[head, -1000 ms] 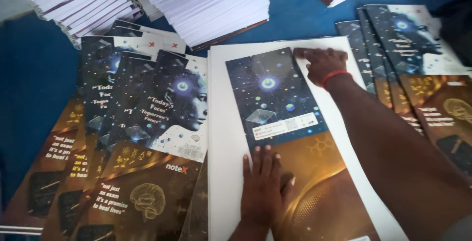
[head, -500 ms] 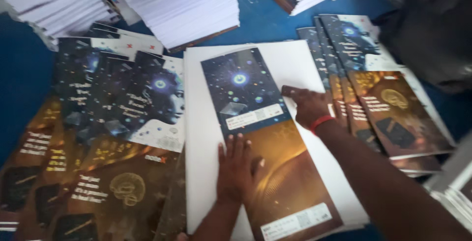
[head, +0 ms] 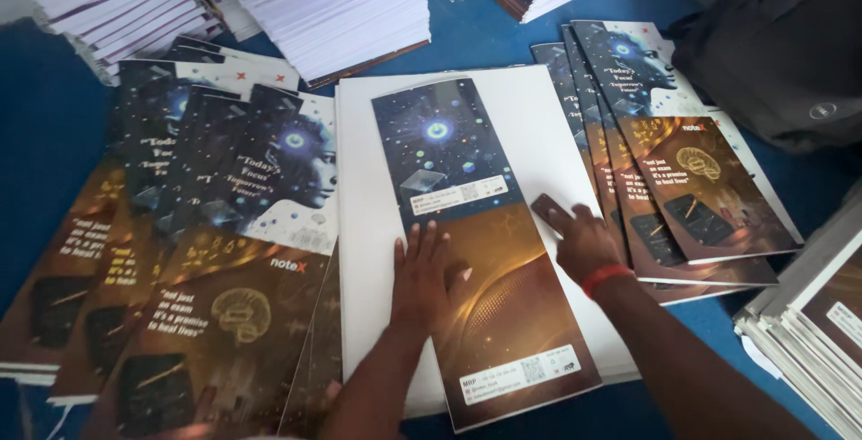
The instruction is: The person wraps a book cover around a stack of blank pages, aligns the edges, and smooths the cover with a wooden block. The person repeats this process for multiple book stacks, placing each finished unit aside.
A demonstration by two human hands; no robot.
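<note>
Left hand point(head: 426, 274) lies flat, palm down, fingers spread, on the long glossy printed cover strip point(head: 476, 224) (dark blue starfield at the far half, brown-gold at the near half). Nothing pinched, just pressing on the strip's left-centre, about where blue meets gold. Right hand point(head: 579, 241) is also flat and open, fingers extended away from the person, on the strip's right edge, partly on the white board beneath. Red band point(head: 603, 277) on that wrist. Neither hand closes around anything.

The strip lies diagonally on a white rectangular sheet stack point(head: 368, 224), directly under both hands, far end angled left, near end towards the right. White label patches on the strip: one just beyond the left fingertips, one at the near end.

Left of the left hand: fanned pile of printed covers point(head: 224, 251) with a face profile on blue-white and brown-gold lower halves, overlapping, touching the white stack's left edge. Right of the right hand: second fan of the same covers point(head: 682, 180), overlapping, just beside the white stack.

Beyond the hands: tall stacks of white-paged booklets point(head: 341, 4), spines away, and more at far left point(head: 99, 0). Far right: black bag point(head: 772, 54). Near right: corner of another booklet stack point(head: 808, 314). All rests on a blue surface point(head: 45, 135).
</note>
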